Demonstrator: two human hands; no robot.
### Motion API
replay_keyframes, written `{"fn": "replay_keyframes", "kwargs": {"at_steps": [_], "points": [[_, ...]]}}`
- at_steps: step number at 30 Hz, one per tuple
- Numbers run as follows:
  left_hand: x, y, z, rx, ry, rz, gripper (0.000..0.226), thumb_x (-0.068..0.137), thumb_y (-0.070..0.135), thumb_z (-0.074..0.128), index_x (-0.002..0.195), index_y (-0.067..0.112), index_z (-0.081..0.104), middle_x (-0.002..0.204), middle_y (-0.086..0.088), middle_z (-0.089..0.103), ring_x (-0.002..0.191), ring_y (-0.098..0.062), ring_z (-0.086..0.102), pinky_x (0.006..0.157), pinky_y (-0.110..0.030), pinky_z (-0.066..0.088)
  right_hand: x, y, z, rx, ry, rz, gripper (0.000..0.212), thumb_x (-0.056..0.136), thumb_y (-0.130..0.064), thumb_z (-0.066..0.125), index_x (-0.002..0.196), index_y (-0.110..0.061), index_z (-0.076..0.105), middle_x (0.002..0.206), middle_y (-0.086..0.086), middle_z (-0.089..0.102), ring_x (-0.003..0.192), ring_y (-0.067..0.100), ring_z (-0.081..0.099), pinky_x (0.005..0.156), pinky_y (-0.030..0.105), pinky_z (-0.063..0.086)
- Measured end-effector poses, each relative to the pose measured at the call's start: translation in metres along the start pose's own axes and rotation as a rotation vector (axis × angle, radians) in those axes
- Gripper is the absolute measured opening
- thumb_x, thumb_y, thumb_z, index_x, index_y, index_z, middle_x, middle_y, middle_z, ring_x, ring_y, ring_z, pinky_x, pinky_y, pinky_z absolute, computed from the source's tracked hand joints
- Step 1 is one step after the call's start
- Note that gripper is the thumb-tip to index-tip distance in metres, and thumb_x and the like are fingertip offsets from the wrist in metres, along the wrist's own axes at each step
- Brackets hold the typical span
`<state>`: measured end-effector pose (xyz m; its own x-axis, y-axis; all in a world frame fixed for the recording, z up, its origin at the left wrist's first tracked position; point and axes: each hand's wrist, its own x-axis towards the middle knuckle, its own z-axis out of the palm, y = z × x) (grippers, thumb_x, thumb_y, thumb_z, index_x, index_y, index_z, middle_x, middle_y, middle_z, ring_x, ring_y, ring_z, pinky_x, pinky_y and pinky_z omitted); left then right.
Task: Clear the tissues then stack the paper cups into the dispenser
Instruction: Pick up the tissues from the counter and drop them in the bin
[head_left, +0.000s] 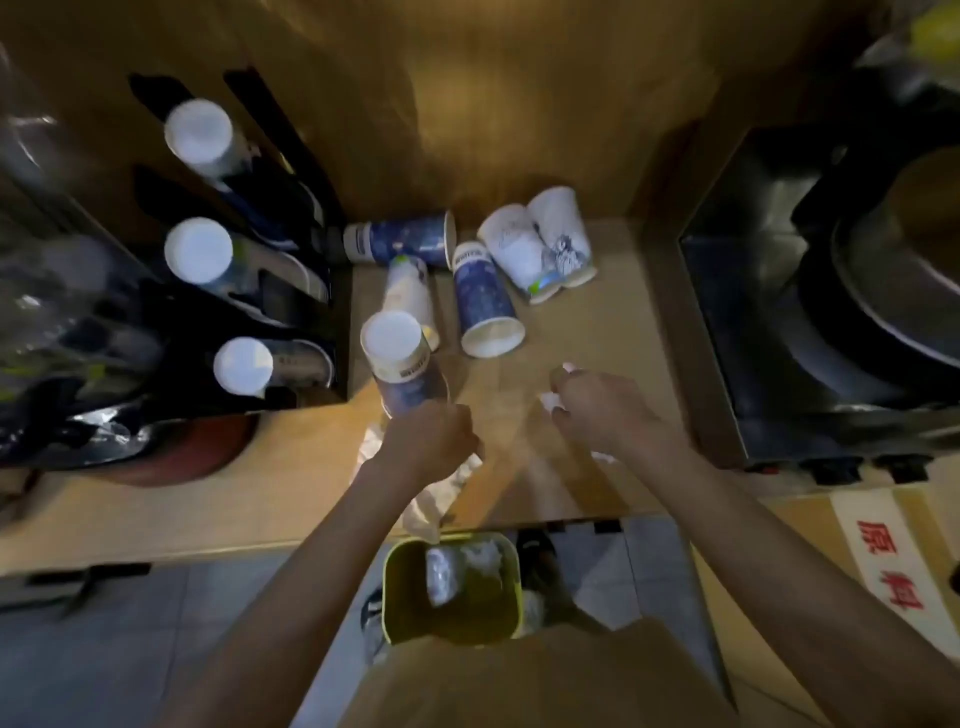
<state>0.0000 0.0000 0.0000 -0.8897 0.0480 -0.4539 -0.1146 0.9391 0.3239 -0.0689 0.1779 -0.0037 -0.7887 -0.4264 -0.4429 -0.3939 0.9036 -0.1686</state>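
Head view: both hands clench crumpled tissues, left hand (434, 441) above the tabletop (597, 332) edge, right hand (597, 410) nearby, so carry them straight over the yellow bin (395, 582) below before releasing, sparing the scattered paper cups (488, 301).

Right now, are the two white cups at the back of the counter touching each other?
Touching. The head view shows the left white cup and the right white cup lying side by side, their walls pressed together with no gap visible.
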Motion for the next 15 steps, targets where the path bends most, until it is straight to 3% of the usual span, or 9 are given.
{"fn": "replay_keyframes", "kwargs": {"at_steps": [2, 5, 8, 11, 13, 15], "points": [[0.0, -0.006, 0.016, -0.037, 0.017, -0.079, 0.026, 0.089, 0.028, 0.05, 0.111, 0.019, 0.059, 0.119, -0.01, 0.06, 0.112, -0.027, 0.054, 0.083, -0.037, 0.047, 0.001, 0.006, 0.012, -0.031, 0.052, 0.018, 0.039, 0.096, -0.023, 0.036, 0.131, -0.007, 0.037, 0.148, 0.017, 0.033, 0.133, 0.03, 0.036, 0.094, 0.041, 0.041], [-0.001, -0.019, 0.05, 0.001, -0.022, -0.212, 0.043, 0.087, 0.032, 0.051, 0.13, 0.026, 0.044, 0.137, -0.008, 0.046, 0.127, -0.028, 0.041, 0.097, -0.045, 0.044, 0.01, 0.023, 0.044, -0.022, 0.058, 0.007, 0.05, 0.092, -0.023, 0.04, 0.139, -0.015, 0.029, 0.151, 0.016, 0.025, 0.136, 0.034, 0.027, 0.098, 0.043, 0.038], [0.0, -0.027, 0.081, 0.027, -0.057, -0.306, 0.053, 0.091, 0.039, 0.042, 0.141, 0.029, 0.025, 0.157, -0.002, 0.014, 0.144, -0.027, 0.011, 0.109, -0.058, 0.025, 0.018, 0.036, 0.067, -0.016, 0.067, -0.034, 0.059, 0.088, -0.025, 0.043, 0.144, -0.022, 0.022, 0.152, 0.02, 0.018, 0.136, 0.04, 0.023, 0.099, 0.046, 0.037], [-0.004, -0.029, 0.107, 0.013, -0.076, -0.328, 0.054, 0.095, 0.035, 0.034, 0.144, 0.034, 0.011, 0.159, 0.002, -0.007, 0.146, -0.028, -0.007, 0.112, -0.063, 0.015, 0.019, 0.043, 0.084, -0.01, 0.011, -0.062, 0.061, 0.089, -0.015, 0.041, 0.146, -0.017, 0.02, 0.153, 0.023, 0.015, 0.136, 0.041, 0.023, 0.103, 0.047, 0.033], [-0.007, -0.029, 0.118, 0.015, -0.038, -0.34, 0.058, 0.095, 0.02, 0.035, 0.145, 0.033, 0.007, 0.159, 0.001, -0.007, 0.146, -0.03, -0.006, 0.114, -0.057, 0.02, 0.019, 0.046, 0.091, 0.054, 0.049, -0.103, 0.06, 0.082, -0.002, 0.049, 0.139, -0.008, 0.035, 0.148, 0.028, 0.029, 0.131, 0.045, 0.034, 0.098, 0.05, 0.039], [-0.009, -0.029, 0.124, -0.004, 0.038, -0.364, 0.064, 0.091, 0.007, 0.039, 0.145, 0.03, 0.013, 0.159, -0.003, 0.003, 0.145, -0.031, 0.005, 0.11, -0.051, 0.029, 0.023, 0.053, 0.101, 0.077, 0.09, -0.156, 0.058, 0.067, 0.009, 0.06, 0.124, -0.002, 0.054, 0.131, 0.03, 0.051, 0.112, 0.048, 0.052, 0.083, 0.049, 0.051]]}}
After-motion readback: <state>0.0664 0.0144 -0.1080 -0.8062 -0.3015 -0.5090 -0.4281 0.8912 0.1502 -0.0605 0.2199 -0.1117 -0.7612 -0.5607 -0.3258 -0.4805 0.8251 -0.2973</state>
